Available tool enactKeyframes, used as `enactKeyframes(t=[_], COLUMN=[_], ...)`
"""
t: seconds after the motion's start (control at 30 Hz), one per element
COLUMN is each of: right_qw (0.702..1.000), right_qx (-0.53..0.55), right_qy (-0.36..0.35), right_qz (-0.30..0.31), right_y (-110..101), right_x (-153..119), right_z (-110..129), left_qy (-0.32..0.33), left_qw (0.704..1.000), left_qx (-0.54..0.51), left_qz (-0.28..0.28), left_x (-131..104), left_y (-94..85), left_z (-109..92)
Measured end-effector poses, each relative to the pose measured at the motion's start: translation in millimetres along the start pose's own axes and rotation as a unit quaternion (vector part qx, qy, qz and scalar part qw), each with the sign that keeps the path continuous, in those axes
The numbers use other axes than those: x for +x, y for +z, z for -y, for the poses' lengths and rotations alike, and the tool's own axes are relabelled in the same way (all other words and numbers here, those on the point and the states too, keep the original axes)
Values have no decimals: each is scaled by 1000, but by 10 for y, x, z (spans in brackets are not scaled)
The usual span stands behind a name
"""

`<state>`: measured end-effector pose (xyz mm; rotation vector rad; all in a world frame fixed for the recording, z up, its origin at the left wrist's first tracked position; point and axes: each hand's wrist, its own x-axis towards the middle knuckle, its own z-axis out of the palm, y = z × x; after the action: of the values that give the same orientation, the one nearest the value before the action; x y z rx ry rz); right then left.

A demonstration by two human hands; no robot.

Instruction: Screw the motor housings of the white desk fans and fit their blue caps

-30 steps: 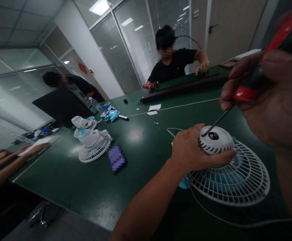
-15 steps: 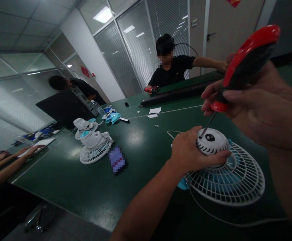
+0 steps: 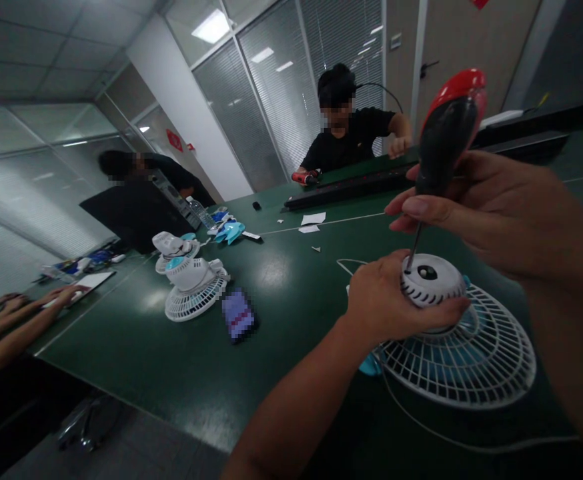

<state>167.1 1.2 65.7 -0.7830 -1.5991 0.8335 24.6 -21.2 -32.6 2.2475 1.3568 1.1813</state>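
A white fan (image 3: 501, 347) lies grille down on the green table, its motor housing (image 3: 439, 283) on top. Around that housing my left hand (image 3: 384, 293) is closed, thumb along the near side. My right hand (image 3: 476, 213) grips a red and black screwdriver (image 3: 446, 143) by the lower part of its handle. The shaft points down, its tip at a small hole near the housing's left rim. Whether the tip sits on a screw I cannot tell. Light blue blades show through the grille.
More white fan parts (image 3: 196, 290) and a pixelated purple object (image 3: 239, 315) lie to the left. A black bar (image 3: 346, 189) crosses the table's far side, where a person in black sits. Paper scraps (image 3: 314, 219) lie mid-table. A thin cord (image 3: 431, 427) runs along the near edge.
The screwdriver has turned and come more upright as my right hand shifted left. My left hand still holds the housing. The person opposite has drawn an outstretched arm back.
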Motion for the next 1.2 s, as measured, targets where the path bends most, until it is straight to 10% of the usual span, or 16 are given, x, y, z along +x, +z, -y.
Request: enactKeyframes(t=[0.33, 0.53, 1.2], right_qw=[998, 999, 996], right_qx=[-8, -30, 63], right_qy=[-11, -11, -7], right_qz=[-54, -37, 66], right_y=[76, 49, 165], right_x=[-18, -14, -21], right_z=[-31, -79, -174], left_qy=[-14, -54, -42], left_qw=[997, 982, 938], left_qx=[-18, -179, -331], left_qz=[74, -39, -95], left_x=[33, 76, 89], left_y=[-175, -108, -22], left_z=[-94, -37, 65])
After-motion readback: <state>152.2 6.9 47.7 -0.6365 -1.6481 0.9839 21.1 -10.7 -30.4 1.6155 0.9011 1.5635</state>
